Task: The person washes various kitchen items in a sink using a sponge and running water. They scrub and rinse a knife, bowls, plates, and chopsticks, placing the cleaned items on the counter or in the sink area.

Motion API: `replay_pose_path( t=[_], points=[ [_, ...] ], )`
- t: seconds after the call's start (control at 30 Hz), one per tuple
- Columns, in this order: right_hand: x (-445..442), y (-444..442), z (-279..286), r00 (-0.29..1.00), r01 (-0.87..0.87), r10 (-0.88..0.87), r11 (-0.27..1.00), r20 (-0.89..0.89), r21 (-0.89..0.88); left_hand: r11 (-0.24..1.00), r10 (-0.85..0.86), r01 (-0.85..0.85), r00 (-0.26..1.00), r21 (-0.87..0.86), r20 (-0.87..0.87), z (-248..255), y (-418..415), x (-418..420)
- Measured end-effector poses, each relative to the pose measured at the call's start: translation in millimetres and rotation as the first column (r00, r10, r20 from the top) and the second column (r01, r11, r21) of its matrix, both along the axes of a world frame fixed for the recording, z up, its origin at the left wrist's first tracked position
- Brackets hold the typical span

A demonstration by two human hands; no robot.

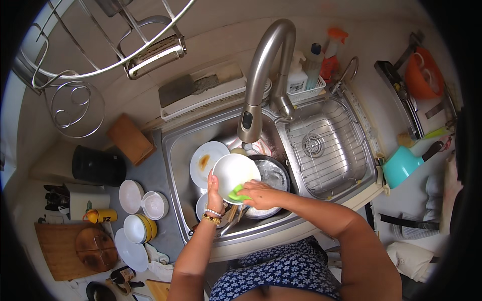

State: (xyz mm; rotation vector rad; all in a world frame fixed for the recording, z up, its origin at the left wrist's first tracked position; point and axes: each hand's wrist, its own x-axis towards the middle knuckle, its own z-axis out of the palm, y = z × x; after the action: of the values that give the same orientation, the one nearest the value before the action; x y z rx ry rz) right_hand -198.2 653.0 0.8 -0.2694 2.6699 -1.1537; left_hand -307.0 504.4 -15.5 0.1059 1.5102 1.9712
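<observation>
My left hand (215, 193) grips a white bowl (234, 171) by its left rim, tilted over the left sink basin (180, 161). In my right hand (261, 195) is a green sponge (238, 193), pressed against the bowl's lower inside edge. Below the bowl lie a white plate (199, 165) with a brown stain, a dark-rimmed pan (276, 175) with a whitish film, and several chopsticks (232, 213). The bowl hides part of this pile.
The steel faucet (260, 86) arches above the basin. A wire rack (331, 150) lines the right basin. Bowls (154, 205) and a white plate (131, 250) stand on the left counter. A turquoise pot (401, 167) hangs at right. Bottles (314, 66) stand behind the sink.
</observation>
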Motion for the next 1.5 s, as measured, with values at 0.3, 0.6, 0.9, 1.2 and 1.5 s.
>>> replay_pose_path(
  t=[0.3, 0.6, 0.9, 1.2, 1.5],
  points=[
    [10, -22, 13, 0.966, 0.219, -0.233, 0.968, -0.112, -0.122, 0.997, -0.067, 0.057, 0.972, 0.050, 0.224, -4, -2, -4],
    [0, -41, 12, 0.914, 0.357, -0.370, 0.929, -0.167, -0.099, 0.985, 0.147, -0.161, 0.968, 0.054, 0.202, 4, 17, 30],
    [-19, 37, 11, 0.929, 0.053, 0.088, 0.930, -0.359, 0.363, 0.865, -0.371, 0.485, 0.789, -0.125, 0.490, 38, -18, -13],
    [-37, 8, 15, 0.917, 0.167, 0.118, 0.753, -0.380, 0.636, 0.883, -0.366, 0.467, 0.758, -0.057, 0.539, 39, -14, -15],
    [-26, -9, 1, 0.975, 0.095, -0.064, 0.986, 0.215, -0.140, 0.980, -0.144, 0.190, 0.880, -0.059, 0.453, 8, -3, 9]
  ],
)
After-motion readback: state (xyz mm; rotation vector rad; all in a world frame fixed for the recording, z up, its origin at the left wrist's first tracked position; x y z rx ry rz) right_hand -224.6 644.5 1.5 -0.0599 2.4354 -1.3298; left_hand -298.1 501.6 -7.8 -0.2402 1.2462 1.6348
